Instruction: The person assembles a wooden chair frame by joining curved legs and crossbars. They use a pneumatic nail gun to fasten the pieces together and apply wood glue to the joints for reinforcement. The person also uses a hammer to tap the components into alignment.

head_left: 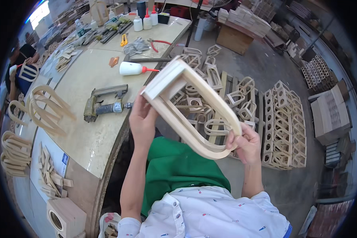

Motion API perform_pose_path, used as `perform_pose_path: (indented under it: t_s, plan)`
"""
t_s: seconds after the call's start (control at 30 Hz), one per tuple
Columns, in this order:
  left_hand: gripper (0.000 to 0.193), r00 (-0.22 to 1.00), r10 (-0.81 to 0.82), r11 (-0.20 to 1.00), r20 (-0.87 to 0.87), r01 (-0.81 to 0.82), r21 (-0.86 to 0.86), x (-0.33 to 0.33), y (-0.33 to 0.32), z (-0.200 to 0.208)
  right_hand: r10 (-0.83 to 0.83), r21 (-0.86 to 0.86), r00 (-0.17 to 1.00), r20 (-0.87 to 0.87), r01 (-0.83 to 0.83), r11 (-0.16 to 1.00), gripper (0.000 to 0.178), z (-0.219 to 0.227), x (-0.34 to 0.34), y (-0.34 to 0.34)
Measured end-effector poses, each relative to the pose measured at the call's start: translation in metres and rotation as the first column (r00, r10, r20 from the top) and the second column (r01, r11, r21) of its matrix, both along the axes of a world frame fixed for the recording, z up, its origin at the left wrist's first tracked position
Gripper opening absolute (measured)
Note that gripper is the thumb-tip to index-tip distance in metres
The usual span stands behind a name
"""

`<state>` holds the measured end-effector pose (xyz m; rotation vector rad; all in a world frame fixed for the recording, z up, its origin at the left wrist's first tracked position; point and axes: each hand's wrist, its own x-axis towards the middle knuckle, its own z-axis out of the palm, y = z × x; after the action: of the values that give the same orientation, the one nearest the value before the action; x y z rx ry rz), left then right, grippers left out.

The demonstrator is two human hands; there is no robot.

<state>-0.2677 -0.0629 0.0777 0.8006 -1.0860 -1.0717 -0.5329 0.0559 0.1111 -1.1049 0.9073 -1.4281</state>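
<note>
Between my two hands is a pale wooden frame, U-shaped with a flat bar closing its straight end, held tilted above my lap. My left hand grips it at the squared corner by the flat bar. On the curved end, my right hand pinches the rim between thumb and fingers. Left of the frame, a nail gun lies on the workbench. A white glue bottle with a red nozzle lies on its side beyond it, beside a hammer.
Bent wooden hoops and thin strips sit on the bench's left. Pliers, a grey glove and a yellow cutter lie farther back. Right of the bench, finished-looking frames and a stacked block cover the floor. Another person works at far left.
</note>
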Motion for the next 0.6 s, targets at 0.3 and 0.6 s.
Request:
perform_pose_path:
  t_s: [0.3, 0.6]
  plan:
    - [0.055, 0.837, 0.172, 0.957, 0.520, -0.016, -0.291, -0.049, -0.018, 0.003, -0.212, 0.223, 0.977, 0.034, 0.199, 0.954, 0.024, -0.066, -0.044, -0.044]
    - [0.056, 0.806, 0.130, 0.935, 0.577, 0.094, -0.342, -0.088, -0.024, 0.006, -0.333, 0.283, 0.943, 0.007, 0.318, 0.905, 0.025, -0.102, -0.059, -0.038]
